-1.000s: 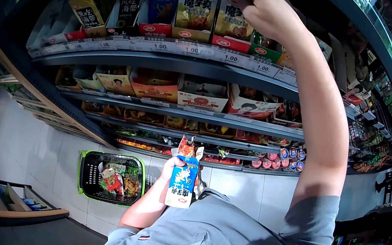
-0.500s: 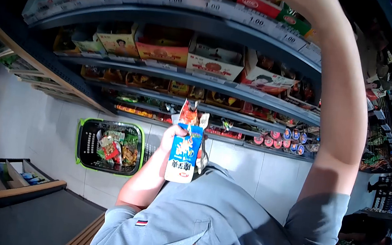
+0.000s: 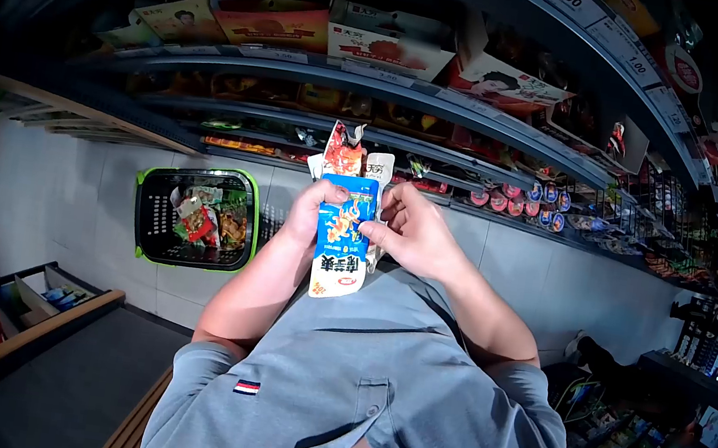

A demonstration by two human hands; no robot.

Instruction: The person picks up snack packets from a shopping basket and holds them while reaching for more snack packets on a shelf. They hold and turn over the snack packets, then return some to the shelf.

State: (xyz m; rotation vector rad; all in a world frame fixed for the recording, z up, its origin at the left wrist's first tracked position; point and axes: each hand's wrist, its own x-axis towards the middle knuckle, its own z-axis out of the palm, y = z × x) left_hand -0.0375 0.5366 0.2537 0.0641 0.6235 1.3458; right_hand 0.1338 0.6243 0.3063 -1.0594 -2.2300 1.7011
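Head view: a shopper's two bare hands meet in front of a grey shirt [image 3: 409, 394], beside stocked shelving, as seen from the aisle. The left hand [image 3: 305, 210] is closed on a blue packet [image 3: 335, 253], thumb across its face; the lettering appears inverted. A red packet [image 3: 343, 154] and a pale packet [image 3: 377, 166] project beyond the blue one, forming a bundle. The right hand [image 3: 419, 236] is partly curled, thumb over the blue packet's edge and fingers beside the bundle; whether it grips cannot be told.

State of progress: several packets [image 3: 199, 223] lie inside the green-rimmed basket [image 3: 139, 213], which rests on the floor [image 3: 88, 216] to the left of the left hand, well apart from both hands. The bundle remains outside the basket, between the hands. Beyond the hands, open cartons [image 3: 391, 47] stand on the shelves [image 3: 474, 108], their exact contents too dim to count
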